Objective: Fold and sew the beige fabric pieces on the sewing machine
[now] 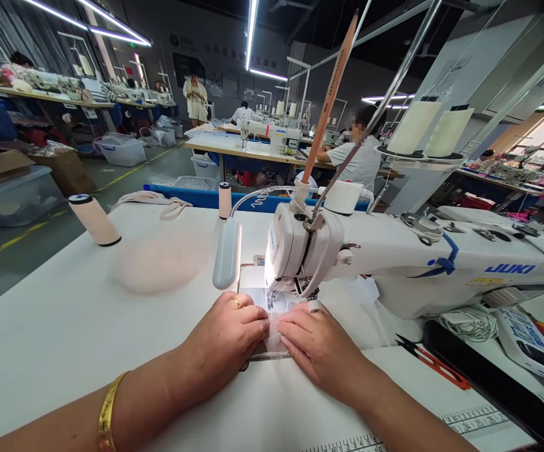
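A white sewing machine [370, 242] stands before me, its lit needle and presser foot [271, 300] just beyond my fingertips. Thin sheer white fabric [276, 339] lies below the foot, and more of it [364, 317] spreads out under the machine arm. My left hand [225, 342] is closed with the fabric's edge pinched at its fingertips, left of the foot. On the other side my right hand [321, 348] has its fingers together, gripping the same fabric against the machine bed. The fabric's edges are hard to make out between the hands.
Right of my hands lie orange-handled thread snips [435, 363], a black phone [489, 383] and a coiled white cable [470, 323]. Peach thread spools [93, 220] and a grey lamp [227, 254] stand at left. A printed ruler [347, 443] runs along the front. Co-workers sit beyond.
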`<state>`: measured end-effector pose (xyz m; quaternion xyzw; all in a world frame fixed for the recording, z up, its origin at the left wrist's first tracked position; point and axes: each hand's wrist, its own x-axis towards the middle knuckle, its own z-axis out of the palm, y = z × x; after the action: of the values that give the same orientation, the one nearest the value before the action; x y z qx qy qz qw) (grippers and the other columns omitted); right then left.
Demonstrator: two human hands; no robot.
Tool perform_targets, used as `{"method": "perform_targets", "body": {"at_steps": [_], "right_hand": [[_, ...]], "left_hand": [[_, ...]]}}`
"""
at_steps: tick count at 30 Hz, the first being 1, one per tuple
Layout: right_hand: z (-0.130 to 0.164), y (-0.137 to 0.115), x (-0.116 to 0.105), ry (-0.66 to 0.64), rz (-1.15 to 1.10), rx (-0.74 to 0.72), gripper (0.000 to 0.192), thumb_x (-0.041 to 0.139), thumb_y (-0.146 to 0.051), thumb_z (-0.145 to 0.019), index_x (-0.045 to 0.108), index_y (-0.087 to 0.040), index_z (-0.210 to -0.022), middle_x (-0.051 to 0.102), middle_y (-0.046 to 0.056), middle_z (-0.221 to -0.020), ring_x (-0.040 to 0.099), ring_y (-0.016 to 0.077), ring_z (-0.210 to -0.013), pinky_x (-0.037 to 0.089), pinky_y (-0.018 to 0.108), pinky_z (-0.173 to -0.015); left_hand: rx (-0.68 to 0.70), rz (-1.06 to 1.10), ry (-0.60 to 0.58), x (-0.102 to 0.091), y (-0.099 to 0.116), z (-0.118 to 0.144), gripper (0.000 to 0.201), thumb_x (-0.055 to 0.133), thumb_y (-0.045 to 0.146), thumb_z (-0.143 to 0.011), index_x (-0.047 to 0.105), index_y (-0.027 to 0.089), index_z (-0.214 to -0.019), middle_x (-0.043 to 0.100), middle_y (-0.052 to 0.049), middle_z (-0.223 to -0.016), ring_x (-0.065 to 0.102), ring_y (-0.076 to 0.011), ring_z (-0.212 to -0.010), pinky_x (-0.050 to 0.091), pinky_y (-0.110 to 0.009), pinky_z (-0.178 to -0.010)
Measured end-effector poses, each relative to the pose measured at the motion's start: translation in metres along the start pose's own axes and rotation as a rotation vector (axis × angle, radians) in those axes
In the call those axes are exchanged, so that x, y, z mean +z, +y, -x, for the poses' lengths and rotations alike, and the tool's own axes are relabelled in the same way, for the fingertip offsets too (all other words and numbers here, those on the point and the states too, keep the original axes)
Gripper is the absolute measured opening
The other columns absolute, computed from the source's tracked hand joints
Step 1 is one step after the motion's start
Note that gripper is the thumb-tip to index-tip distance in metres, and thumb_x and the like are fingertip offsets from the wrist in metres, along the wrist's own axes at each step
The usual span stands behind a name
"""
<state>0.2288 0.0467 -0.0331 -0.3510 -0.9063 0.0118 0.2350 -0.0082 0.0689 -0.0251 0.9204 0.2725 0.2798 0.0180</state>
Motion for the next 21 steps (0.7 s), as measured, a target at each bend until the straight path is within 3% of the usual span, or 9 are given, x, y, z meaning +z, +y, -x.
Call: {"method": "perform_targets", "body": {"at_steps": [14, 21], "right_hand": [[-0.006, 0.007, 0.005, 0.011, 0.034, 0.048, 0.019, 0.05, -0.011, -0.103, 0.065, -0.022, -0.107, 0.072, 0.007, -0.1, 0.062, 0.025, -0.092, 0.047, 0.038, -0.08], [-0.007, 0.009, 0.006, 0.03, 0.052, 0.074, 0.023, 0.05, -0.01, -0.102, 0.067, -0.02, -0.113, 0.074, 0.009, -0.117, 0.062, 0.0251, -0.092, 0.048, 0.04, -0.08]], "left_hand": [[-0.03, -0.066, 0.047, 0.016, -0.017, 0.0, 0.031, 0.045, 0.012, -0.104, 0.074, 0.021, -0.097, 0.078, -0.006, -0.096, 0.066, -0.0238, -0.089, 0.047, -0.039, -0.078], [-0.058, -0.094, 0.007, 0.008, -0.014, -0.007, 0.032, 0.046, 0.014, -0.105, 0.075, 0.02, -0.093, 0.079, -0.007, -0.096, 0.068, -0.0252, -0.091, 0.051, -0.04, -0.079]]}}
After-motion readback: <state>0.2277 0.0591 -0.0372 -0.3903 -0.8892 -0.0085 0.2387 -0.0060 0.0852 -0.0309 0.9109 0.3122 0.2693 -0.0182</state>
